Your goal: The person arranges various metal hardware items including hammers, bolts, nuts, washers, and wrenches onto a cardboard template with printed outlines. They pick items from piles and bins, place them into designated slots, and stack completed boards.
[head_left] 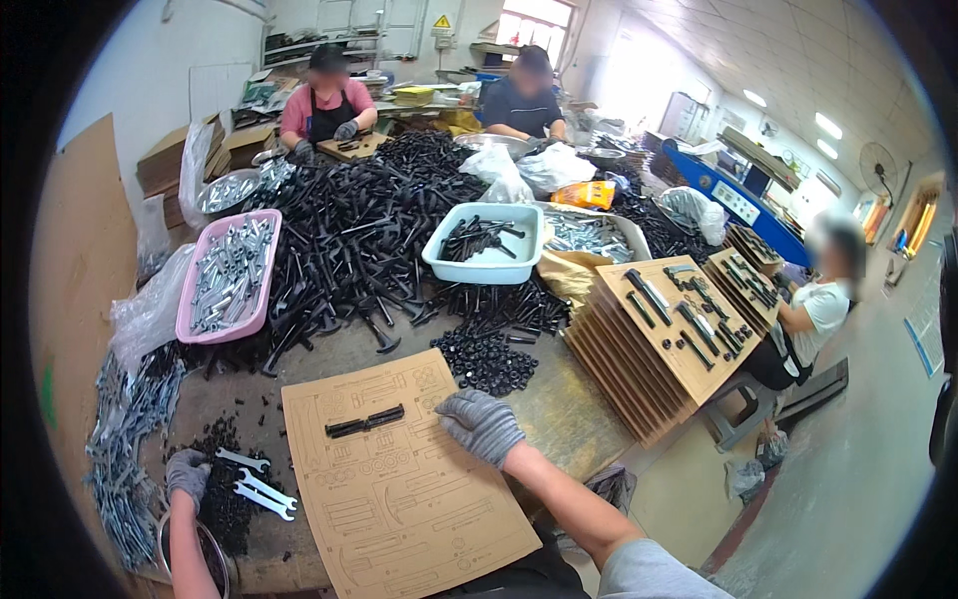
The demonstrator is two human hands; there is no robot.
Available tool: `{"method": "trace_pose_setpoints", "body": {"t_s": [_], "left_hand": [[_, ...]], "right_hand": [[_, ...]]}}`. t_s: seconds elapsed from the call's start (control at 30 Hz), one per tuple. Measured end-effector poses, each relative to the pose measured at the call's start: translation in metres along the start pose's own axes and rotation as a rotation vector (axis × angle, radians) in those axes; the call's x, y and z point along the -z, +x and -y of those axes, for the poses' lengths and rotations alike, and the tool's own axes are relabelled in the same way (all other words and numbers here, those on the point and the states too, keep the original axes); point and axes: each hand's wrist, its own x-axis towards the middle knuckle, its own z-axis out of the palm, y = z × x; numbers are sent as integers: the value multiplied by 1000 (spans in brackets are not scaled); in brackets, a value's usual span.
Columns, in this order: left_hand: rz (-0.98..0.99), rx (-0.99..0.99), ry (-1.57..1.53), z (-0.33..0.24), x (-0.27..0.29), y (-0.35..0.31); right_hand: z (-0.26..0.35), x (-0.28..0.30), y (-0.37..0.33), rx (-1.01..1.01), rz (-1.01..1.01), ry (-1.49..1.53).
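A brown cardboard sheet [399, 499] printed with tool and part outlines lies in front of me. Two short black bars or bolts [365, 420] rest side by side near its upper part. My right hand [482, 427], in a grey glove, lies over the sheet's right edge with its fingers extended and nothing visible in them. At lower left, my gloved left hand [188, 474] bends its fingers at the edge of a heap of small black screws [225, 509]; whatever they pinch is hidden. Several silver open-end wrenches [265, 491] lie on that heap, just right of this hand.
Black bolts [349, 230] are piled across the table behind black nuts [486, 359]. A pink tray [185, 309] and a pale blue tray [487, 271] hold parts. Stacked boards [689, 384] stand at right. Long silver parts [125, 469] line the left. Three people work farther off.
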Motion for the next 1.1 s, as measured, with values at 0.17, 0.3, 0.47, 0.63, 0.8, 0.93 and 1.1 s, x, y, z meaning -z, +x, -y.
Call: {"method": "trace_pose_setpoints", "body": {"t_s": [0.17,0.3,0.47,0.63,0.8,0.93,1.1], "left_hand": [[11,329,-615,3,16,7],[96,271,-873,-37,27,-3],[348,165,-963,-173,14,-55],[284,-483,-566,-268,-64,-112],[308,-439,-297,-299,-71,-146],[327,-431,-481,-275,-77,-144],[275,-323,-604,-259,-83,-145]], "right_hand": [[-20,32,-29,-167,-89,60],[-35,33,-49,-358,-176,260],[2,19,-25,-298,-94,293],[42,-6,3,3,83,285],[47,-19,-10,-50,293,296],[52,-20,-18,6,331,207],[60,-18,-14,36,346,160]]}}
